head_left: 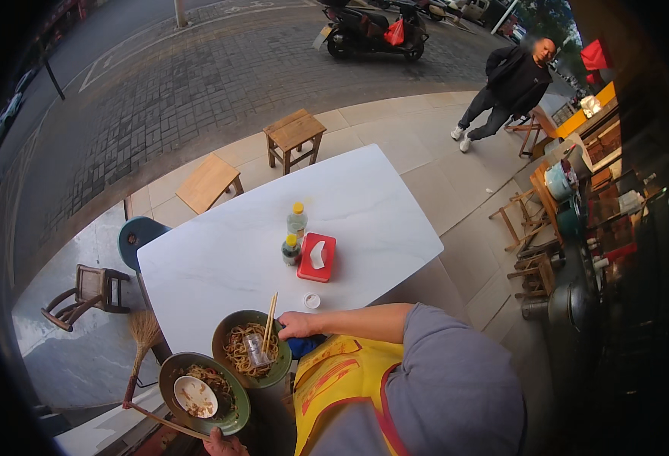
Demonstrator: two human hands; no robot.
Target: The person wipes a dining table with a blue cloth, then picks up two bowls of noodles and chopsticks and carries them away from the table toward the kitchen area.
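The pale tabletop [228, 235] extends from 11 to 3 o'clock of the working area. Two green bowls sit side by side at its near edge; overlap of their rims cannot be determined.

Right bowl [279, 366]: located at 8 o'clock from the right hand [298, 324]. That grip is closed on the rim at its 2 o'clock position.

Left bowl [232, 419]: located at 11 o'clock from the left hand [225, 446], which is the nearer hand. That grip is closed on the rim at 5 o'clock, fingers partly hidden.

Governing relation: the right bowl lies between 1 and 2 o'clock of the left bowl, with a hand on the outer side of each.

Contents: a white inner bowl [183, 387] rests inside the left bowl; a clear cup [257, 349] lies on noodles in the right bowl. The chopsticks [270, 315] lean just beside the right hand, long axis toward 12 o'clock.
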